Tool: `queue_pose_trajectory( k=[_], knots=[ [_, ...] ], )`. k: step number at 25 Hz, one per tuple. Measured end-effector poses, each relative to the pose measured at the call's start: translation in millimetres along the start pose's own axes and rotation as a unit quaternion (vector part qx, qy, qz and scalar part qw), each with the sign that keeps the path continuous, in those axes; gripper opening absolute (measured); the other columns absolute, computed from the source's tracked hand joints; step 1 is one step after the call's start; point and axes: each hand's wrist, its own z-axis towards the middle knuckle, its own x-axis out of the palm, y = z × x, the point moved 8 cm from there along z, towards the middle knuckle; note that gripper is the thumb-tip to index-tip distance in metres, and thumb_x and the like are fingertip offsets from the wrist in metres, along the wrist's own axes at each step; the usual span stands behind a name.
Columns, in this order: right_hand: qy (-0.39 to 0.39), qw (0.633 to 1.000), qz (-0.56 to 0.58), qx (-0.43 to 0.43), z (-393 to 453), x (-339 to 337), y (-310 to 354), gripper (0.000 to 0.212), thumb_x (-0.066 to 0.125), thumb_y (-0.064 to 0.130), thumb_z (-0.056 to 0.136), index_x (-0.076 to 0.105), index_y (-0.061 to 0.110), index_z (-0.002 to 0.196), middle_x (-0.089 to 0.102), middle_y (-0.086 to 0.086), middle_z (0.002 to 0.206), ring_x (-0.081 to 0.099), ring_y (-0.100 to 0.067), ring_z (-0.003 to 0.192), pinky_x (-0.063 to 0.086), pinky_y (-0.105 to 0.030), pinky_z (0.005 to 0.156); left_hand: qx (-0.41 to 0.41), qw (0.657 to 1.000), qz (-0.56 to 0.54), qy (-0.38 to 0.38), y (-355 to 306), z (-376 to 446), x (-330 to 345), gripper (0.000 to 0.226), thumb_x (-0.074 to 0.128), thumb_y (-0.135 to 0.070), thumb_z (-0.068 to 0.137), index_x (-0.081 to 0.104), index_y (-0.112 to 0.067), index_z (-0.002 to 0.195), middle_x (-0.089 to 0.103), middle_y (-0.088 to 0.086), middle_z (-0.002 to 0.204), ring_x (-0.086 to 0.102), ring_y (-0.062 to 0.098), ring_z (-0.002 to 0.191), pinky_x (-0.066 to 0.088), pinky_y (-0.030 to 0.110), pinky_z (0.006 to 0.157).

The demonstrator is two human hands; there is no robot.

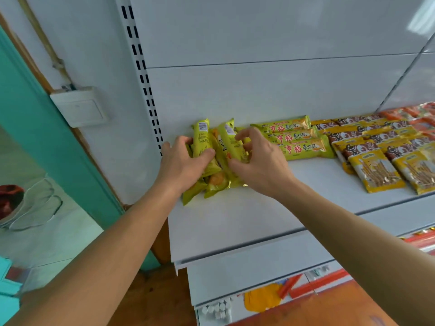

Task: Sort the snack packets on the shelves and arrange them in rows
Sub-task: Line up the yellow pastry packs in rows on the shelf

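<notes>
White metal shelf (235,222), flat top, raised front lip, runs left to right across the view. White back panel (259,31) behind it, with a slotted upright strip (143,74) at its left edge. Left of the shelving: white wall, a white switch box (78,107) with a cable running up from it, then a teal door frame (28,118). Wooden floor below.

Loose bunch of green snack packets (216,158) sits at the left end of the shelf, near the back panel, some upright, some lying under the hands. Left hand (182,163) grips one upright green packet (202,137), thumb curled across its front, fingers behind. Right hand (261,161) is on the neighbouring tilted packet (229,142), fingers bent and slightly spread, fingertips and thumb pinching its side.

Just right of the hands: three green packets with red lettering (299,140) lying sideways, stacked in a row front to back. Further right: brown-and-yellow packets (367,147) overlapping in rows, then orange packets (421,116) at the far right edge, blurred.

Lower shelf below shows red and orange packaging (313,283) and small white clips (219,309).
</notes>
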Motion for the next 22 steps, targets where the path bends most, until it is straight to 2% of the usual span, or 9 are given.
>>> queue_pose_trajectory(
  k=[2, 3, 6, 8, 11, 13, 16, 19, 22],
  knots=[
    [-0.046, 0.998, 0.042, 0.008, -3.8, -17.7, -9.8, 0.039, 0.071, 0.027, 0.08, 0.055, 0.029, 0.116, 0.066, 0.01, 0.095, 0.06, -0.007, 0.077, 0.04, -0.015, 0.063, 0.013, 0.996, 0.078, -0.032, -7.0, -2.1, -5.9, 0.061, 0.062, -0.069, 0.068, 0.062, -0.03, 0.115, 0.046, 0.008, 0.136, 0.049, 0.031, 0.126, 0.042, 0.05, 0.106],
    [-0.066, 0.996, 0.052, 0.01, -6.8, -29.5, -17.0, 0.039, 0.072, 0.025, 0.081, 0.055, 0.029, 0.116, 0.065, 0.012, 0.096, 0.059, -0.003, 0.076, 0.038, -0.012, 0.062, 0.034, 0.992, 0.113, -0.055, -12.5, -3.3, -9.6, 0.053, 0.062, -0.064, 0.074, 0.065, -0.029, 0.112, 0.05, 0.006, 0.131, 0.048, 0.032, 0.125, 0.041, 0.049, 0.104],
    [-0.082, 0.997, 0.006, -0.01, -6.0, -73.5, -41.4, 0.047, 0.071, 0.015, 0.082, 0.053, 0.025, 0.125, 0.067, 0.009, 0.11, 0.062, -0.013, 0.091, 0.042, -0.024, 0.076, 0.109, 0.986, 0.1, -0.074, -31.0, -8.2, -13.0, 0.035, 0.058, -0.05, 0.085, 0.067, -0.026, 0.108, 0.066, -0.003, 0.104, 0.06, 0.029, 0.103, 0.049, 0.044, 0.09],
    [-0.065, 0.995, -0.068, -0.024, 12.3, -101.1, -62.0, 0.054, 0.066, 0.006, 0.082, 0.053, 0.026, 0.131, 0.068, 0.005, 0.121, 0.062, -0.02, 0.105, 0.042, -0.029, 0.083, 0.142, 0.985, 0.064, -0.08, -37.6, -9.7, -13.3, 0.026, 0.059, -0.036, 0.092, 0.067, -0.019, 0.11, 0.067, -0.002, 0.098, 0.063, 0.027, 0.095, 0.047, 0.036, 0.08],
    [-0.023, 0.982, -0.181, -0.043, 56.1, -119.7, -91.1, 0.055, 0.061, -0.003, 0.083, 0.057, 0.029, 0.128, 0.066, -0.004, 0.114, 0.059, -0.029, 0.107, 0.048, -0.037, 0.086, 0.186, 0.976, 0.045, -0.104, -56.8, -18.2, -12.7, 0.027, 0.058, -0.033, 0.096, 0.065, -0.018, 0.117, 0.067, 0.004, 0.104, 0.061, 0.025, 0.097, 0.048, 0.038, 0.083],
    [0.022, 0.977, -0.207, -0.052, 78.2, -112.4, -102.4, 0.056, 0.059, -0.008, 0.083, 0.059, 0.028, 0.127, 0.066, -0.003, 0.115, 0.059, -0.029, 0.107, 0.051, -0.04, 0.087, 0.214, 0.969, 0.048, -0.111, -72.8, -22.4, -4.3, 0.029, 0.058, -0.031, 0.097, 0.064, -0.017, 0.123, 0.064, 0.006, 0.109, 0.059, 0.023, 0.099, 0.046, 0.036, 0.085],
    [0.046, 0.979, -0.192, -0.053, 92.1, -103.8, -115.7, 0.055, 0.06, -0.006, 0.086, 0.059, 0.03, 0.127, 0.067, -0.001, 0.121, 0.061, -0.026, 0.107, 0.054, -0.042, 0.089, 0.253, 0.961, 0.047, -0.098, -99.0, -20.5, 15.7, 0.033, 0.058, -0.029, 0.098, 0.062, -0.017, 0.129, 0.061, 0.004, 0.114, 0.056, 0.018, 0.103, 0.04, 0.03, 0.089],
    [0.028, 0.987, -0.143, -0.074, 92.3, -112.7, -129.2, 0.053, 0.069, 0.005, 0.088, 0.057, 0.028, 0.133, 0.066, 0.001, 0.129, 0.061, -0.024, 0.112, 0.052, -0.035, 0.092, 0.306, 0.948, 0.069, -0.054, -133.7, -11.6, 47.0, 0.036, 0.058, -0.024, 0.097, 0.061, -0.016, 0.132, 0.058, 0.002, 0.113, 0.055, 0.018, 0.105, 0.037, 0.024, 0.09],
    [-0.001, 0.991, -0.099, -0.092, 92.5, -134.8, -148.4, 0.052, 0.073, 0.015, 0.089, 0.056, 0.023, 0.137, 0.062, 0.001, 0.135, 0.055, -0.019, 0.125, 0.041, -0.028, 0.097, 0.352, 0.928, 0.122, 0.015, -157.9, -2.6, 85.5, 0.044, 0.055, -0.027, 0.092, 0.06, -0.016, 0.134, 0.06, 0.002, 0.119, 0.057, 0.022, 0.112, 0.044, 0.035, 0.099]
  ],
)
